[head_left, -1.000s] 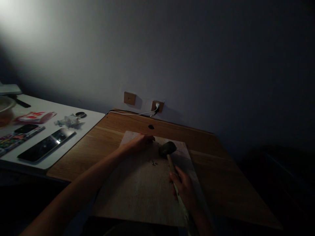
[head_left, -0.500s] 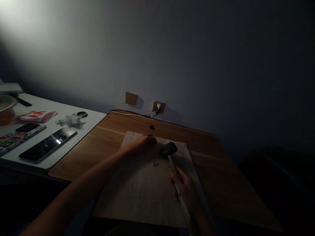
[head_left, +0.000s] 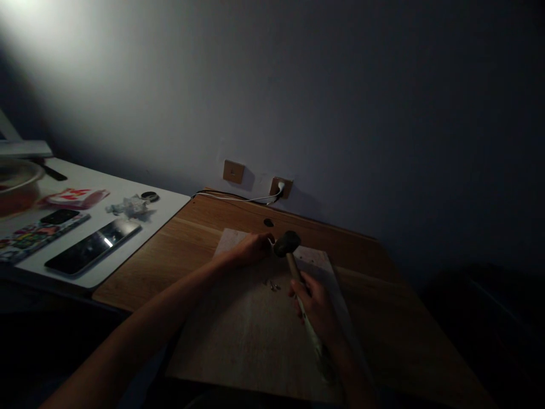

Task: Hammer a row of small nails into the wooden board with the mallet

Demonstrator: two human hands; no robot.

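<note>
My right hand (head_left: 314,301) is wrapped round the handle of a mallet (head_left: 293,267) with a dark, bulky head. The mallet's head is raised close beside the fingertips of my left hand (head_left: 255,248). Those left fingers are pinched together near the far edge of a wooden board (head_left: 238,335); a small pale bit shows at their tips, too dim to name. Several small metal nails (head_left: 272,286) lie loose on the board between my hands. A few small dark spots (head_left: 306,259) show on the board's far right part.
The board lies on a brown wooden table (head_left: 383,307) against a wall. Behind are two sockets, one with a white plug (head_left: 281,186) and cable. On the white table at left are a phone (head_left: 93,247), crumpled plastic (head_left: 131,206), a red-and-white packet (head_left: 79,197) and a bowl (head_left: 17,190).
The mallet's head has moved up and left, closer to my left fingertips. My left hand stays pinched at the board's far edge. The whole view has shifted slightly.
</note>
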